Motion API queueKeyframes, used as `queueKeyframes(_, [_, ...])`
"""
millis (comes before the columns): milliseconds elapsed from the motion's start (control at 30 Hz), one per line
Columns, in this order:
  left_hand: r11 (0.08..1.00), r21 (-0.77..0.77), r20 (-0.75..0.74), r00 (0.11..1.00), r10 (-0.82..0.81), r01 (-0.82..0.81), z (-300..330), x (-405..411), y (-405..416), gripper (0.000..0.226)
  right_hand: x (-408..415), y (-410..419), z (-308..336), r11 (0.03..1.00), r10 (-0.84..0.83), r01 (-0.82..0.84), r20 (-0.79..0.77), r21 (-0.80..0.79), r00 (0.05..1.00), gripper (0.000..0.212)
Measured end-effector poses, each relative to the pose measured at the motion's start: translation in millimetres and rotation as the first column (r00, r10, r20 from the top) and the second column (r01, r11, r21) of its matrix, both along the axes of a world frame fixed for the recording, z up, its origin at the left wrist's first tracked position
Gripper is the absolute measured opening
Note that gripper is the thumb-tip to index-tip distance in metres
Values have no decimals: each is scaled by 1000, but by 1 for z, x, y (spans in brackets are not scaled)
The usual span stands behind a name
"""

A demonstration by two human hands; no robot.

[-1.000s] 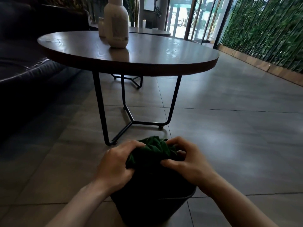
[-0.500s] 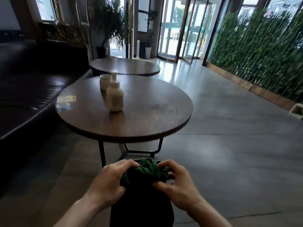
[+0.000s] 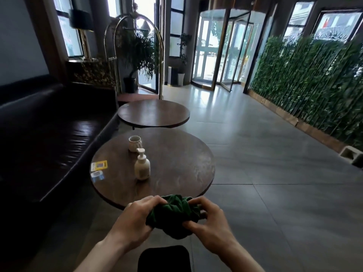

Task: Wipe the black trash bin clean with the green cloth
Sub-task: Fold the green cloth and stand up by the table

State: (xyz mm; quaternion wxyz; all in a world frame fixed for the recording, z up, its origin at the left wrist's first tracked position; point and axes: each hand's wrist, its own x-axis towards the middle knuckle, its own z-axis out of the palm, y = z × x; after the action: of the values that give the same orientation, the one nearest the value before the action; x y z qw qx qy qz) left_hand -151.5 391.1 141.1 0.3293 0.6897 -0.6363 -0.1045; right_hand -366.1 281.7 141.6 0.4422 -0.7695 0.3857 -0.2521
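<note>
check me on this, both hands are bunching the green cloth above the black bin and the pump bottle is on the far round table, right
Not quite. The pump bottle stands on the near round table, beside a mug, not on the far round table. The rest holds: the head view shows the left hand and right hand bunching the green cloth above the black bin.

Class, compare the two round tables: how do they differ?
The near round table carries a pump bottle, a mug and cards; the far round table shows a bare top. The near one looks larger in view. Both have dark brown round tops.
</note>
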Motion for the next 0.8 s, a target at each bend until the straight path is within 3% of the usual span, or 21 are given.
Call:
queueKeyframes(400, [999,47,97,995,-2,-3,174,-71,-21,44,-69,-15,158,999,-38,37,41,16,998,32])
queueKeyframes(800, [993,20,233,966,111,-119,188,-82,-55,45,-66,-59,169,997,-59,60,29,-39,998,31])
